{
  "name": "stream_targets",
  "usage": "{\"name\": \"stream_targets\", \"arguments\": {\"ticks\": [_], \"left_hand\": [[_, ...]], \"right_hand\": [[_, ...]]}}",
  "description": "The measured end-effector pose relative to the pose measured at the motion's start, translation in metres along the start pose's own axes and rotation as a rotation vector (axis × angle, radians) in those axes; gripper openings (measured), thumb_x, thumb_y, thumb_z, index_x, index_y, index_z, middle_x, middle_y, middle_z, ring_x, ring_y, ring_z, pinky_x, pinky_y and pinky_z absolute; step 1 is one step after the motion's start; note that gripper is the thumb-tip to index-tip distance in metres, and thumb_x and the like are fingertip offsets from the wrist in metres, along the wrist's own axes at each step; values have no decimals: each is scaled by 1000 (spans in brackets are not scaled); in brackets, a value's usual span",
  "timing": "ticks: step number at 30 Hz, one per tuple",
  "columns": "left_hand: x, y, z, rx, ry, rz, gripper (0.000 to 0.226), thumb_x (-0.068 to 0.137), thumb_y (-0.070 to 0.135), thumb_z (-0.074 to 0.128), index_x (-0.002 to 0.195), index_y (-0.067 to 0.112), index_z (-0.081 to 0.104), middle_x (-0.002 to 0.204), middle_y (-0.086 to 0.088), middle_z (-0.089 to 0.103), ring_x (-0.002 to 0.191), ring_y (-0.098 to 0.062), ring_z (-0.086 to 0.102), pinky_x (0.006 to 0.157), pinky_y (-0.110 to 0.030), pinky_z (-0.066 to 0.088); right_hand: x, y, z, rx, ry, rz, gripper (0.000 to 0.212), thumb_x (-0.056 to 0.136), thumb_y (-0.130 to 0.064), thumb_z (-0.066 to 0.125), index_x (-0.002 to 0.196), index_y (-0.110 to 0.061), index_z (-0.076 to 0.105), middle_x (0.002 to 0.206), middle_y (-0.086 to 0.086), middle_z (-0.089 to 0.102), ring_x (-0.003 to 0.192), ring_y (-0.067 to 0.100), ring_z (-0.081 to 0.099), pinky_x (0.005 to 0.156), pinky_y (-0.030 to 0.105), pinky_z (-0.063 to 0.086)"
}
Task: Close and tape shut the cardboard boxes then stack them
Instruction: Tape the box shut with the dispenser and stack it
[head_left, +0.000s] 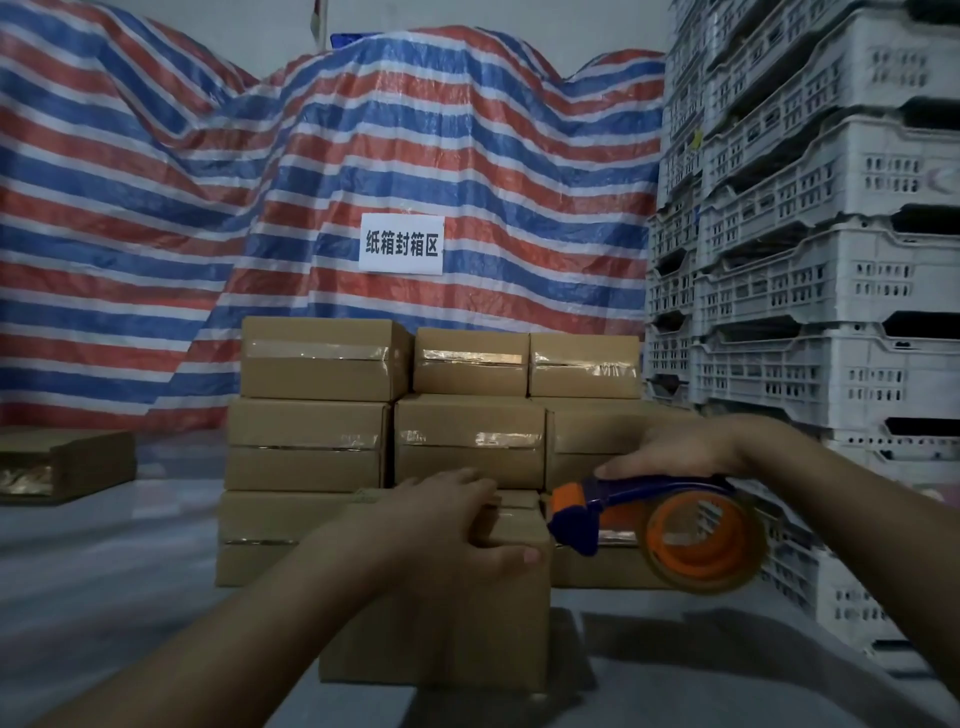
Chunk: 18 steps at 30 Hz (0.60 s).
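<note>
Pale grey floor (130, 597), dimly lit, carries a single cardboard box (436, 623) nearest the viewer. The left hand (447, 525) lies on its top, fingers spread over the far edge and thumb pressed against the near face. The right hand (675, 449), palm down beside the box, grips the blue handle of one tape dispenser (649, 519), whose orange roll (706, 540) hangs just right of the box's upper corner. Behind stands a stack of taped boxes (395, 441), three tiers with three columns, nine visible in all. One flat carton (62, 465) lies at far left. White plastic crates (810, 291) rise in stacks on the right. A red, white and blue striped tarpaulin (260, 182) closes the background, bearing one white paper sign (401, 243).
</note>
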<state>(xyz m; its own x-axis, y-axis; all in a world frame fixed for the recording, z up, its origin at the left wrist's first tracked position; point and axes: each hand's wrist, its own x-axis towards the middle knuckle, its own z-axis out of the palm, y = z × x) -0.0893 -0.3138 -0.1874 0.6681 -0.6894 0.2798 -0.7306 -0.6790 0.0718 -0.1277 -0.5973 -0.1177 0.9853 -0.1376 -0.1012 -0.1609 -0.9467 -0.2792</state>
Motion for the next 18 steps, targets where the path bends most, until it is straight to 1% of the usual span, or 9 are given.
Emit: {"name": "stream_targets", "arguments": {"ticks": [3, 5, 9, 11, 12, 13, 14, 16, 18], "left_hand": [[5, 23, 1, -48, 31, 124, 75, 85, 74, 45, 148, 35, 29, 152, 7, 35, 132, -13, 39, 94, -24, 32], [6, 32, 8, -28, 15, 175, 63, 90, 66, 47, 144, 38, 33, 144, 9, 43, 121, -10, 46, 86, -23, 35], [5, 30, 15, 90, 34, 163, 66, 93, 61, 46, 149, 31, 27, 155, 7, 32, 136, -13, 36, 105, -31, 31], [4, 30, 15, 93, 29, 155, 63, 93, 61, 45, 146, 28, 34, 151, 5, 38, 132, -14, 41, 104, -33, 35], [4, 30, 14, 96, 26, 154, 62, 93, 61, 45, 145, 27, 35, 149, 4, 40, 131, -15, 42, 104, -34, 37], [3, 31, 14, 98, 24, 154, 62, 93, 61, 45, 144, 26, 36, 148, 4, 42, 131, -16, 43, 104, -35, 38], [3, 31, 15, 101, 26, 153, 62, 93, 61, 45, 144, 26, 37, 147, 3, 42, 131, -16, 42, 105, -36, 38], [2, 32, 15, 110, 40, 152, 62, 93, 61, 44, 144, 26, 36, 148, 3, 41, 133, -17, 41, 107, -38, 37], [3, 32, 15, 101, 46, 153, 62, 94, 61, 45, 145, 28, 35, 148, 4, 41, 131, -16, 42, 105, -36, 38]], "right_hand": [[0, 1, 5, 67, -27, -5, 67, 74, -81, 52, 91, -19, 73, 68, -5, 66, 56, 8, 60, 66, 25, 49], [-2, 2, 5, 106, -52, 2, 64, 73, -78, 53, 87, -19, 72, 65, -5, 65, 54, 8, 59, 63, 23, 48], [-10, 20, -1, 213, -95, -58, 60, 91, -67, 48, 102, -14, 73, 71, -2, 66, 58, 11, 59, 62, 23, 49], [-19, 29, -9, 342, -157, -121, 45, 90, -64, 50, 92, -30, 79, 73, -3, 69, 59, 9, 62, 58, 20, 50], [-23, 32, -13, 371, -194, -144, 41, 89, -63, 50, 89, -34, 79, 73, -4, 69, 58, 8, 62, 57, 19, 50], [-25, 33, -15, 376, -222, -137, 42, 88, -64, 52, 92, -31, 78, 73, -4, 69, 58, 9, 62, 56, 19, 49], [-27, 31, -18, 350, -230, -101, 48, 86, -65, 53, 98, -24, 75, 73, -2, 68, 58, 10, 61, 56, 20, 49], [-30, 17, -23, 149, -204, -18, 62, 84, -68, 50, 103, -13, 68, 72, -3, 67, 58, 10, 60, 59, 20, 49], [-31, -5, -24, -123, -135, 18, 67, 82, -76, 45, 96, -16, 69, 71, -5, 67, 58, 9, 60, 63, 22, 51]]}}
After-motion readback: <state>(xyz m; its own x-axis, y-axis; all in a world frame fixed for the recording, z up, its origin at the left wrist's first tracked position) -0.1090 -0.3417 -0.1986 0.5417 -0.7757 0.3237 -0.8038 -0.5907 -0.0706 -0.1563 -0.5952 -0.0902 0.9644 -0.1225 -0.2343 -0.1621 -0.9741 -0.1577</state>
